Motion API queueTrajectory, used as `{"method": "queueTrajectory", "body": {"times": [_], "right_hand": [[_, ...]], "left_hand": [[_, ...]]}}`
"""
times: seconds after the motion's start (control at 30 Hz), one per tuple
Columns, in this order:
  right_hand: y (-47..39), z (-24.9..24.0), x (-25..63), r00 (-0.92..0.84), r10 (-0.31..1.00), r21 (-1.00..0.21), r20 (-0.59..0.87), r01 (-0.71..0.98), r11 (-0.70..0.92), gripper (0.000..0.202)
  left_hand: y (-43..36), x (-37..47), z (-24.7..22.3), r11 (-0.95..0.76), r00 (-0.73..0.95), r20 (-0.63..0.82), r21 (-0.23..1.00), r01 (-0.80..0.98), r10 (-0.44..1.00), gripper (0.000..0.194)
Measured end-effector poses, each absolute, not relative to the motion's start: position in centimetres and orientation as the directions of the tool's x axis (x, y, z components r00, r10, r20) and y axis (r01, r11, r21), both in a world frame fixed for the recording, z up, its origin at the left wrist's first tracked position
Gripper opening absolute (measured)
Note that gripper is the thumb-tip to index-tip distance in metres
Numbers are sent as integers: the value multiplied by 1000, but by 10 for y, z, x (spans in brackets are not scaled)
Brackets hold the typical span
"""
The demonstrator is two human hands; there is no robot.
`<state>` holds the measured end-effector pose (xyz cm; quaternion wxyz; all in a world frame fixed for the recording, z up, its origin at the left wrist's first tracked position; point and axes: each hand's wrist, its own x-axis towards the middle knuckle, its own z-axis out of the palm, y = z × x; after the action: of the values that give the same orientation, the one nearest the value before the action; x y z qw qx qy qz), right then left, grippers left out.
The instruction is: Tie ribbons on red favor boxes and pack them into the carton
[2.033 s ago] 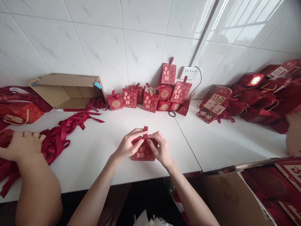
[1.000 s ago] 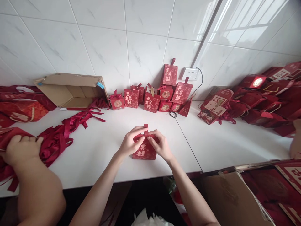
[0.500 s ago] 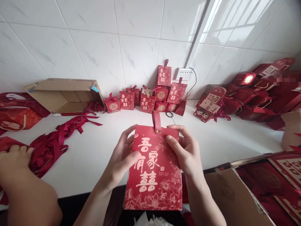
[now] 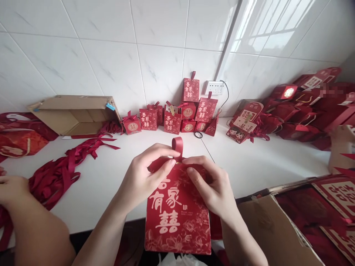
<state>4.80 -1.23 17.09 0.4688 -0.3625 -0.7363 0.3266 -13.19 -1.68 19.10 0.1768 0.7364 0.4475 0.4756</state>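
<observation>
Upright in front of me is a red gift box (image 4: 177, 221) with pale Chinese characters and flower prints. A ribbon loop (image 4: 178, 145) rises from its top edge, with a small gold fastening at the loop's base. My left hand (image 4: 151, 170) pinches the top edge just left of the loop, thumb in front and fingers behind. On the other side, my right hand (image 4: 210, 181) grips the top right of the box, its index finger close to the loop's base. Both hands are closed on the box, and some fingers are hidden behind it.
Several finished-looking red boxes (image 4: 172, 123) stand along the tiled wall near a power strip (image 4: 214, 88). Dark red ribbons (image 4: 59, 170) and an open cardboard box (image 4: 80, 129) lie left. Right are piled red bags (image 4: 299, 114) and a carton (image 4: 277, 225). Other people's arms (image 4: 36, 221) reach in from both sides.
Both my hands have slid inward along the box's top edge to the ribbon loop's base. The box sits slightly lower. The other person's hand at left has shifted left.
</observation>
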Motion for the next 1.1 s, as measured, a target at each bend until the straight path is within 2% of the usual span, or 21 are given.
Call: {"method": "queueTrajectory", "body": {"times": [0.13, 0.47, 0.83, 1.1], "right_hand": [[-11, 171, 50, -320, 826, -807, 464, 231, 543, 17], [-13, 170, 48, -318, 843, -833, 434, 214, 510, 16], [-14, 167, 48, -306, 841, -828, 447, 215, 518, 13], [-17, 162, 46, -219, 928, -943, 302, 71, 324, 30]], "left_hand": [[-15, -129, 189, -504, 137, 498, 745, 437, 856, 24], [-17, -129, 185, -433, 97, 432, 812, 392, 897, 31], [-19, -127, 187, -435, 91, 430, 841, 321, 898, 33], [-23, -127, 185, -446, 83, 444, 837, 318, 892, 33]]}}
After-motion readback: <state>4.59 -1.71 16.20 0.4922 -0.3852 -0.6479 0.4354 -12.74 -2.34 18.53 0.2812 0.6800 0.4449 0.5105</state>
